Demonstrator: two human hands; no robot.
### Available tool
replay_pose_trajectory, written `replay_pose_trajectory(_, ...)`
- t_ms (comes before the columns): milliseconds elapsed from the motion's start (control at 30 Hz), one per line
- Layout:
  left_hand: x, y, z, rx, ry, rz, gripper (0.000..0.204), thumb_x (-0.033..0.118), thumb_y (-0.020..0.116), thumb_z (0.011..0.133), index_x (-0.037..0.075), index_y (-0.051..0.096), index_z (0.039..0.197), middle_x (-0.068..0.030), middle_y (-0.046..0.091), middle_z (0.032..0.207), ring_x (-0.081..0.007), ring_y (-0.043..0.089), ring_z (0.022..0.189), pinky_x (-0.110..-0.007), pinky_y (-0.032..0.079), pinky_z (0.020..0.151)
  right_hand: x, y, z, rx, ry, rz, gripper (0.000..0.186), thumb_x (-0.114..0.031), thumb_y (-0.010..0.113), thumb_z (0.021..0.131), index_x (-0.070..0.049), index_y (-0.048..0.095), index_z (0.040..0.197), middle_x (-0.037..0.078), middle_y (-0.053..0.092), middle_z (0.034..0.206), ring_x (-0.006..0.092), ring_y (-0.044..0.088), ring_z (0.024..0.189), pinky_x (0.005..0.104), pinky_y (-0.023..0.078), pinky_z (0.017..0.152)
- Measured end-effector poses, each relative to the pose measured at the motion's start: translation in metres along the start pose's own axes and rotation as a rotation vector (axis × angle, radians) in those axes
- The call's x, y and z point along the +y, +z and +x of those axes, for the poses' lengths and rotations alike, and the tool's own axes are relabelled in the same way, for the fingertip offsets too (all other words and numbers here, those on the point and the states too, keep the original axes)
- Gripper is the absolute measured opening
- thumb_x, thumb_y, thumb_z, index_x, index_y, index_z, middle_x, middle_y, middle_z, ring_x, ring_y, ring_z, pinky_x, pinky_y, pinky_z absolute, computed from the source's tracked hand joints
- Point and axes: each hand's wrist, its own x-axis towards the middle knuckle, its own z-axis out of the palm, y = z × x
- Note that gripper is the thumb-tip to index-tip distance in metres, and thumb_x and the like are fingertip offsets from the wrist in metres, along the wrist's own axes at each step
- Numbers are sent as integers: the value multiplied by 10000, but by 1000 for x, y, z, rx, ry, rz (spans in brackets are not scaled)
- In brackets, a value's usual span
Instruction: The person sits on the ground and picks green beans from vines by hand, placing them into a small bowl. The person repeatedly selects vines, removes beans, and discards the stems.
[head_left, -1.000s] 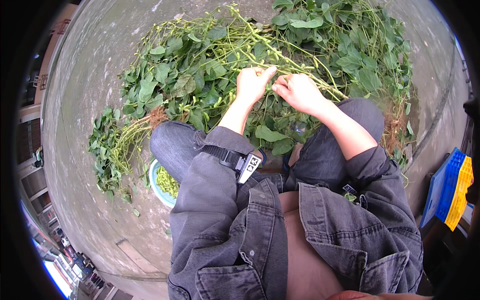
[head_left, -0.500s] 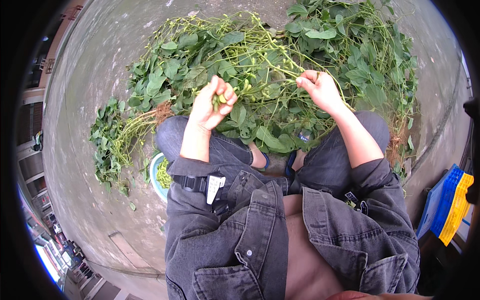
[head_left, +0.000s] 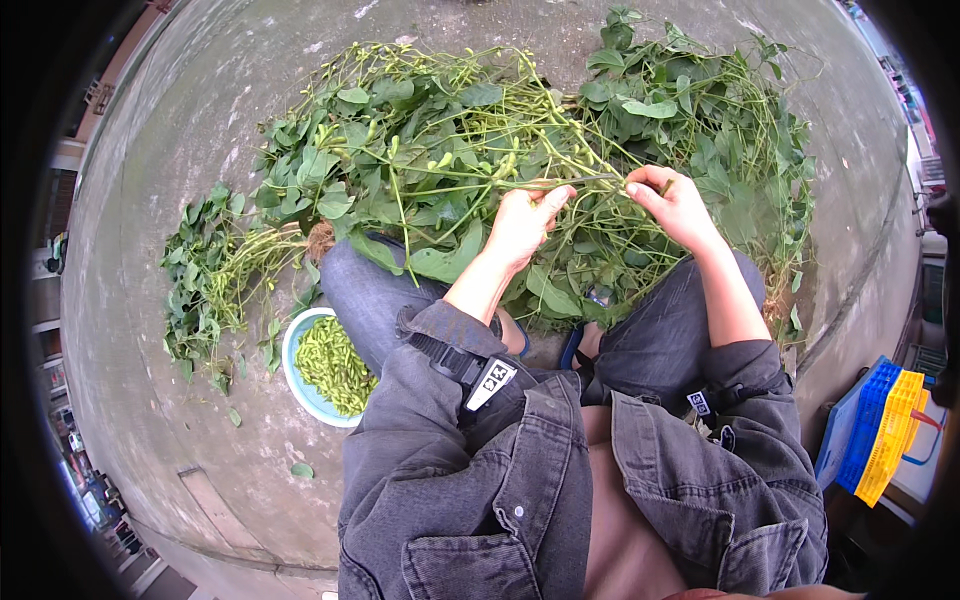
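Note:
A green bean plant stem [head_left: 598, 178] stretches across in front of me, its leaves and pods trailing to the left. Its right end is pinched by my right hand [head_left: 672, 207], thumb against curled fingers. My left hand [head_left: 522, 226] is closed at the same stem, thumb pointing right; its fingertips are partly hidden, and I cannot see whether pods are inside it. Beneath both hands spreads a heap of leafy bean plants [head_left: 400, 105] with pods on them. Beside my left knee stands a pale blue bowl [head_left: 292, 372] holding many picked green pods [head_left: 335, 365].
More leafy plants [head_left: 740, 165] lie at the far right, and a smaller rooted bunch [head_left: 215, 265] lies at the left. Blue [head_left: 862, 425] and yellow crates [head_left: 893, 435] stand at the right on the concrete floor [head_left: 150, 300]. My bent knees flank the heap.
My left hand has moved right, from holding pods above the left knee to the stem near my right hand. My right hand has shifted slightly right. The view has turned, showing more of the bowl.

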Motion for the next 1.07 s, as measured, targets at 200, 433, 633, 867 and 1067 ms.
replay_pose_trajectory(200,10,9,-17,-146,-176,14,267,300,522,964,67,626,887,79,390,544,-37,307,447,-218,219,408,-49,49,19,-49,-291,-175,282,-300,494,936,-54,633,939,143,645,826,317,627,822,408,481,726)
replay_pose_trajectory(433,18,-15,-40,-524,-356,16,272,293,532,950,50,629,875,54,443,578,-39,369,462,-192,282,421,-36,80,47,215,-187,-482,403,-419,475,935,-103,658,763,137,611,592,333,636,622,432,502,590)
replay_pose_trajectory(633,-3,-29,-80,-535,-143,-678,284,336,462,994,65,494,915,-43,462,761,-119,436,630,-207,338,463,-21,23,71,134,180,-460,392,-441,565,876,-86,669,746,150,633,663,338,640,691,425,487,636)
replay_pose_trajectory(867,-26,-44,-29,-30,50,-613,246,322,434,998,107,466,882,-29,433,671,-130,417,558,-215,319,447,-40,40,70,-34,185,-303,380,-437,609,847,-69,693,809,153,649,697,318,649,711,398,501,691)
replay_pose_trajectory(1067,-58,-54,-4,-54,109,-499,355,339,585,910,112,496,1167,-66,545,954,-203,508,731,-299,363,476,-48,49,64,-182,235,-331,402,-469,617,836,-87,721,906,201,670,803,314,671,804,398,508,754)
